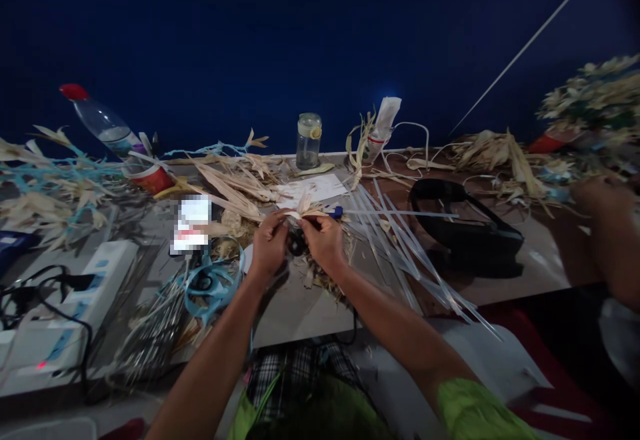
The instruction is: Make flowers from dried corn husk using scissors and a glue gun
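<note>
While your hands meet at mid-table, both are closed in a pinch: left hand [270,245] and right hand [326,240] each clamp thumb and fingers on the same pale husk piece [301,214], held just above the table [300,317].

A dark round object [297,244] sits between your palms, touching both. Can't tell what it is or which hand carries it.

Around the hands:
- Loose husk scraps [320,277] lie under and just in front of your wrists.
- Blue-tipped tool [336,212] is just beyond your right fingers, lying on the table.
- White paper [315,189] is behind the hands, glass jar [309,140] further back, upright, lid on.
- Clear strips [400,243] fan out to your right, some running off the near edge.
- Black band [465,225] lies beyond the strips, well apart from your hands.
- Blue ribbon [213,287] is coiled near your left forearm, next to a bundle of thin wires [155,333].
- Power strip [75,300] is far left, cables plugged in, red light on.
- Plastic bottle [103,123] with red cap is tilted at back left, red cup [155,179] beside it.
- Husk flowers [595,97] are piled at back right.

Another person's arm [610,240] shows at the right edge, blurred, clear of your work.
</note>
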